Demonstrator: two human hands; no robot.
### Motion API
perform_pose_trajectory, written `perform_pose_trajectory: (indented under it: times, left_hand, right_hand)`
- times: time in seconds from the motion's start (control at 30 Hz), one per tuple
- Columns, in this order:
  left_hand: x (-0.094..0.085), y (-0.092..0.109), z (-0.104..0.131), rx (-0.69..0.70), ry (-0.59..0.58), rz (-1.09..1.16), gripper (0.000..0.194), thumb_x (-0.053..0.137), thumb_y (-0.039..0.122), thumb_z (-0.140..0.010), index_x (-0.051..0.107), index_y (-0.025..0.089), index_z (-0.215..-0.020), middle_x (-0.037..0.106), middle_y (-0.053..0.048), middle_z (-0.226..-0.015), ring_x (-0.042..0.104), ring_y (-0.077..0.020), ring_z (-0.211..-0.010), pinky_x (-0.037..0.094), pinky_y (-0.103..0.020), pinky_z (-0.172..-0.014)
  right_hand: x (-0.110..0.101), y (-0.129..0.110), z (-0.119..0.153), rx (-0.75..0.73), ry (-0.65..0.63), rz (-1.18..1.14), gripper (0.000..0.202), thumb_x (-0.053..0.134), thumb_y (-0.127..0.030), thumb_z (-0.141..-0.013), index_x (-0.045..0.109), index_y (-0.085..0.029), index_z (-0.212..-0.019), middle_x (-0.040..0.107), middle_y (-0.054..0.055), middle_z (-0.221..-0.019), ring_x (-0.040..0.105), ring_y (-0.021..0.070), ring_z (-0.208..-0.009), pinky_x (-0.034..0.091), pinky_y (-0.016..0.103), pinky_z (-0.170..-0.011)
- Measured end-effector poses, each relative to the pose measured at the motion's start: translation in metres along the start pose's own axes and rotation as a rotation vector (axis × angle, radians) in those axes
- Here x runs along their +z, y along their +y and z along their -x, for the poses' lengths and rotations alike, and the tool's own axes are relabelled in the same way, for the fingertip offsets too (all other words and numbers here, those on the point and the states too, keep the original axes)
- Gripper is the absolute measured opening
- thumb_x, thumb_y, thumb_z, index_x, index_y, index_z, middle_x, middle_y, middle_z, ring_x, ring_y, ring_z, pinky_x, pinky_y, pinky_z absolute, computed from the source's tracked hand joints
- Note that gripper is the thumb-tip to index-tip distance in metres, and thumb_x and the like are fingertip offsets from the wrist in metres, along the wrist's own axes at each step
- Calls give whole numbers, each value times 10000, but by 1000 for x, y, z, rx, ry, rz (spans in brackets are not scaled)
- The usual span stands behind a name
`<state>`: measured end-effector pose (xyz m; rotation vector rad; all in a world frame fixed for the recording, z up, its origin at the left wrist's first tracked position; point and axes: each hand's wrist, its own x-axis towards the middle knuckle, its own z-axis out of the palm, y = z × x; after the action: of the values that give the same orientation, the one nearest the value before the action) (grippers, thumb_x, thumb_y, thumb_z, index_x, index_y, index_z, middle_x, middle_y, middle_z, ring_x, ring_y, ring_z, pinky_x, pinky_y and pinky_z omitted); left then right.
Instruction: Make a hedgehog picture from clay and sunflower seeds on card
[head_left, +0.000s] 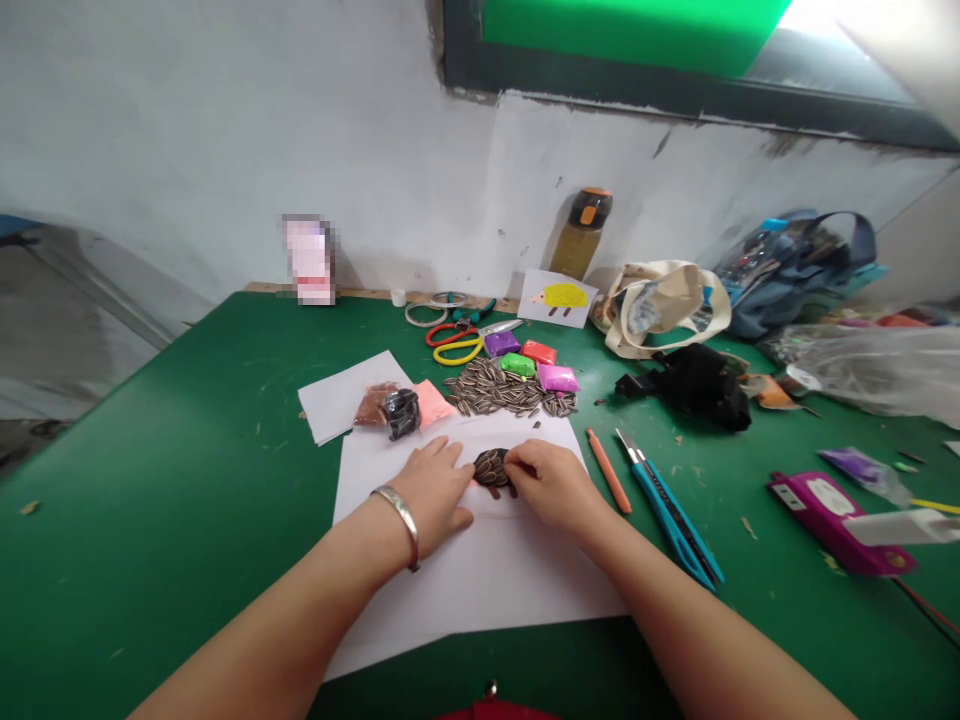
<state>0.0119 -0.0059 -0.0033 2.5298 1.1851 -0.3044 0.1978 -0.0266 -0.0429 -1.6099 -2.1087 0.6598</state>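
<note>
On white paper lies a small dark figure covered with overlapping striped seeds, with brown legs below it. My left hand rests flat on the paper at the figure's left side, fingers spread, a silver bangle on the wrist. At the figure's right edge my right hand has its thumb and fingertips pinched together; whatever is between them is too small to make out. Behind the figure is a pile of striped seeds. Bags of brown, black and peach clay sit beyond my left hand.
Purple, red, green and pink clay packs lie behind the seeds, near scissors. An orange stick and a blue cutter are to the right, then a magenta glue gun. A hedgehog picture and a bottle stand by the wall.
</note>
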Motion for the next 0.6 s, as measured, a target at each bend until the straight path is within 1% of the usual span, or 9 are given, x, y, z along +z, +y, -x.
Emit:
perform_pose_trajectory:
  times: [0.47, 0.6]
  left_hand:
    - [-2, 2, 0, -8, -11, 1, 239, 596, 302, -723, 606, 167, -919, 536, -102, -1043, 427, -286, -1050, 387, -418, -909]
    - [-2, 1, 0, -8, -11, 1, 252, 592, 305, -726, 605, 165, -935, 535, -106, -1051, 428, -288, -1050, 387, -426, -908]
  right_hand:
    - [1, 0, -1, 13, -6, -2, 217, 476, -149, -816, 573, -190, -626, 587, -7, -697, 516, 122, -692, 327, 225, -624]
    - [-1, 2, -1, 10, -1, -49, 218, 479, -146, -810, 592, -196, -631, 605, -10, -692, 530, 125, -689, 341, 226, -619]
